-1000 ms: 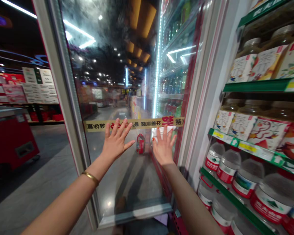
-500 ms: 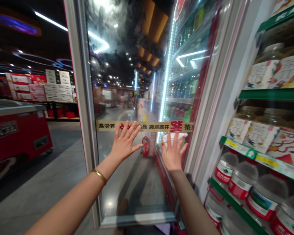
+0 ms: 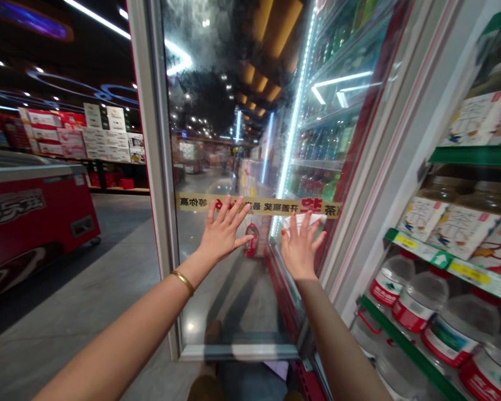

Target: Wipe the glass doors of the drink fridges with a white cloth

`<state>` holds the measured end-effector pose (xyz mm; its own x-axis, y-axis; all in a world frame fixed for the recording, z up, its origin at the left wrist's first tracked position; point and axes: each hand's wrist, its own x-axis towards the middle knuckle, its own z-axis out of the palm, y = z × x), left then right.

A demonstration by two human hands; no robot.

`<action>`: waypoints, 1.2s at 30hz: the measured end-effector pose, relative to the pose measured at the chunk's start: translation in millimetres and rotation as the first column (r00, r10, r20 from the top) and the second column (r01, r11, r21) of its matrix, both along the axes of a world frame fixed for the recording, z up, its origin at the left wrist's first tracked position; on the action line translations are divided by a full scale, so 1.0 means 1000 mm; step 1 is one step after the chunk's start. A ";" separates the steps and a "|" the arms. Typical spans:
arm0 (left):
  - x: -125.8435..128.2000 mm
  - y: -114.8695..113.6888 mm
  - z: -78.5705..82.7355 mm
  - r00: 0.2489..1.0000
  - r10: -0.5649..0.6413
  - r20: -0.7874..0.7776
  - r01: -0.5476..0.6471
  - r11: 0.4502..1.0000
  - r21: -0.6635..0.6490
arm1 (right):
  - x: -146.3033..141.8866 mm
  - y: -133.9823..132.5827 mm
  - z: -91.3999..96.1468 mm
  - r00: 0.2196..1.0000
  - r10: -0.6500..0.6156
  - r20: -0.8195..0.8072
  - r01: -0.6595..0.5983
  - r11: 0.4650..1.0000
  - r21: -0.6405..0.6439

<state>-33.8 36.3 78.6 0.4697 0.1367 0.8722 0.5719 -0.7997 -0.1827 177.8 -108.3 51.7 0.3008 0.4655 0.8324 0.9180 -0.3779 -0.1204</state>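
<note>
Operationally, the glass door of a drinks cooler (image 3: 217, 72) stands directly ahead, with both hands open and flat against its pane, fingers spread wide: left hand (image 3: 223, 231), right hand (image 3: 300, 250). A yellow printed strip (image 3: 271, 206) crosses the pane at fingertip height. A gold bangle (image 3: 182, 282) circles the left wrist (image 3: 191, 267).

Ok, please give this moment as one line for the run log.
left hand: open, at glass cooler door | right hand: open, at same door | yellow printed strip across door

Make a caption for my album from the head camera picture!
Left hand and right hand spread open at a shop cooler's glass door.
</note>
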 end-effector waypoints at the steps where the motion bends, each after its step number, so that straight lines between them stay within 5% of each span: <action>1: 0.001 0.000 0.000 1.000 -0.003 -0.001 0.003 1.000 -0.011 | 0.002 -0.004 -0.008 0.999 -0.036 -0.029 0.037 0.999 0.020; 4: 0.003 -0.001 0.000 1.000 0.000 -0.002 0.000 1.000 -0.023 | -0.014 -0.013 -0.062 0.998 -0.045 -0.046 0.045 0.999 -0.005; 6: 0.002 -0.002 0.000 1.000 -0.006 -0.003 0.006 1.000 -0.013 | -0.035 -0.011 -0.095 0.998 0.062 0.018 -0.060 0.993 -0.106; 8: -0.002 -0.003 0.000 0.999 -0.037 -0.004 0.037 0.999 -0.007 | -0.053 0.001 -0.099 0.972 0.214 0.097 -0.183 0.948 -0.259; 11: -0.017 -0.005 -0.001 0.991 -0.130 -0.018 0.129 0.991 -0.048 | -0.062 0.023 -0.055 0.917 0.361 0.170 -0.276 0.881 -0.384; 15: -0.032 -0.013 -0.004 0.985 -0.170 -0.011 0.169 0.982 -0.085 | -0.055 0.046 0.009 0.932 0.311 0.188 -0.275 0.941 -0.197; 22: -0.006 -0.014 -0.010 0.988 -0.121 -0.095 0.124 0.992 0.028 | -0.057 0.060 0.017 0.854 0.421 0.307 -0.388 0.907 -0.164; 28: -0.042 -0.006 -0.025 0.999 -0.013 -0.038 0.016 0.996 0.084 | -0.028 0.027 0.054 0.719 0.561 0.410 -0.477 0.828 -0.296; 32: -0.047 -0.009 -0.018 0.987 0.100 0.130 -0.108 0.993 0.057 | 0.002 0.022 0.075 0.765 0.417 0.491 -0.413 0.902 -0.123; 36: -0.007 -0.015 -0.002 0.969 0.157 0.191 -0.166 0.986 0.032 | 0.027 0.035 0.079 0.859 0.231 0.457 -0.289 0.956 0.060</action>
<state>-41.0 21.8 76.2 0.2729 0.1536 0.9497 0.7205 -0.6868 -0.0959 204.8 -73.8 130.5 -0.2277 0.3611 0.9043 0.9486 -0.1273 0.2897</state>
